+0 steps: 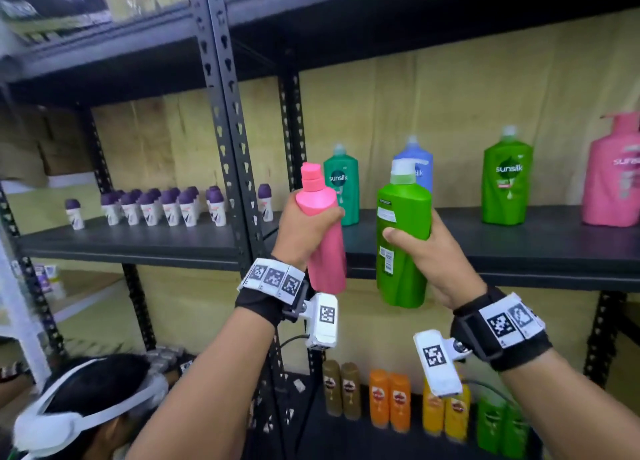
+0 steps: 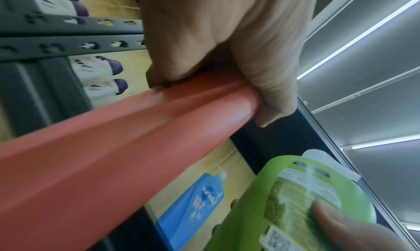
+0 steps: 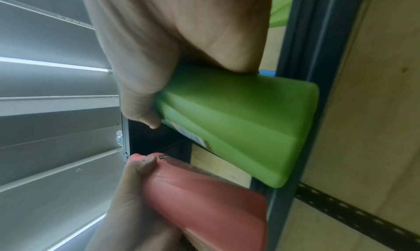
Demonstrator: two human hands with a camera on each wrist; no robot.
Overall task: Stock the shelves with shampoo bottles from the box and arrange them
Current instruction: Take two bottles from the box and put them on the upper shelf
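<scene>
My left hand [image 1: 306, 231] grips a pink shampoo bottle [image 1: 323, 237] around its upper body, held upright in front of the middle shelf [image 1: 519, 248]. My right hand [image 1: 420, 243] grips a light-green pump bottle [image 1: 401, 244] beside it, label side toward me. In the left wrist view the pink bottle [image 2: 113, 158] runs under the curled fingers [image 2: 268, 100], with the green bottle [image 2: 302, 206] below. The right wrist view shows the green bottle [image 3: 238, 122] under my right hand and the pink bottle [image 3: 204, 199] lower down. Both bottles hang in the air, just short of the shelf edge.
On the shelf stand a teal bottle [image 1: 342, 185], a blue bottle [image 1: 415, 165], a green bottle [image 1: 507, 182] and a big pink pump bottle [image 1: 613, 179]. Small purple-capped roll-ons [image 1: 166, 206] fill the left shelf. Lower shelf holds several bottles [image 1: 388, 397]. Another person's head [image 1: 86, 404] is at lower left.
</scene>
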